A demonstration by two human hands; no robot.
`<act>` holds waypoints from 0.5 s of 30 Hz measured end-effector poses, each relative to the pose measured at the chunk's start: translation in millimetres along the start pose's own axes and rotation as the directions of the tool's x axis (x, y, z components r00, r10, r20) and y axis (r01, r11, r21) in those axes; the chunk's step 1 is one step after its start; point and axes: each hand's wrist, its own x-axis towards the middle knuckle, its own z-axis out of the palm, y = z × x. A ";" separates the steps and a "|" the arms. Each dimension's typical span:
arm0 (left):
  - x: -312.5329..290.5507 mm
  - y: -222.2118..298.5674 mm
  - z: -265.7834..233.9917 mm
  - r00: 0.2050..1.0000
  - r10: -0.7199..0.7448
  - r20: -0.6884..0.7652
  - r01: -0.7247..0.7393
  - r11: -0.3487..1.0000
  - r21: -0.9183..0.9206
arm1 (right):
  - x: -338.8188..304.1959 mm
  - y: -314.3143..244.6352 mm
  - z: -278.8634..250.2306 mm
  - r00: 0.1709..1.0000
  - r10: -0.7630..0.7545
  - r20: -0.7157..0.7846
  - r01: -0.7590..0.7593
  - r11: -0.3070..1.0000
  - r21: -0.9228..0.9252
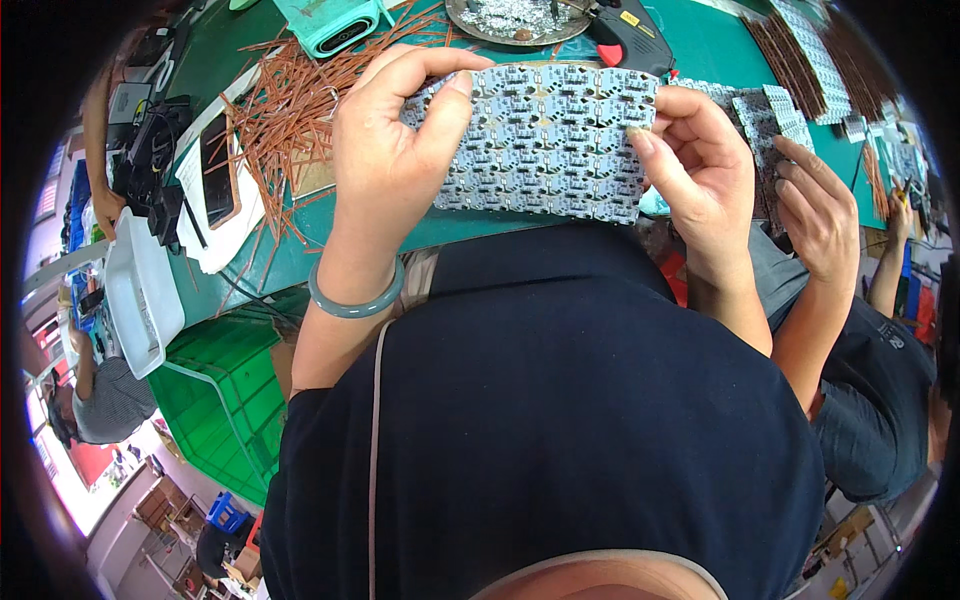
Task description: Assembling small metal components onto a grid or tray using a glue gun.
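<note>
A panel of small circuit boards, pale with rows of dark components, is held up between my hands over the table's near edge. My left hand pinches its upper left corner between thumb and fingers; a grey-green bangle circles that wrist. On the right edge, my right hand grips the panel with the thumb on its face and the fingers curled behind. Left of the panel, close to my left hand, lies a loose heap of thin reddish-brown strips.
Across the green table stand a teal device, a round metal dish with bits in it and a black glue gun. At right, a co-worker's hand is beside more board panels. A green crate and white bin sit lower left.
</note>
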 end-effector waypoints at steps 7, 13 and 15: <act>-2.4 1.1 6.0 0.995 -0.074 -0.060 0.071 0.996 -0.050 | 1.1 4.8 1.5 0.999 -0.015 0.050 0.011 0.997 0.081; -4.8 -2.8 3.0 0.971 -0.241 0.001 0.234 0.942 -0.240 | 0.8 9.4 0.2 0.998 0.019 0.062 -0.026 0.992 0.127; -4.2 -1.2 3.5 0.972 -0.234 0.008 0.229 0.942 -0.244 | 0.5 11.7 -0.3 0.999 0.015 0.050 -0.020 0.993 0.117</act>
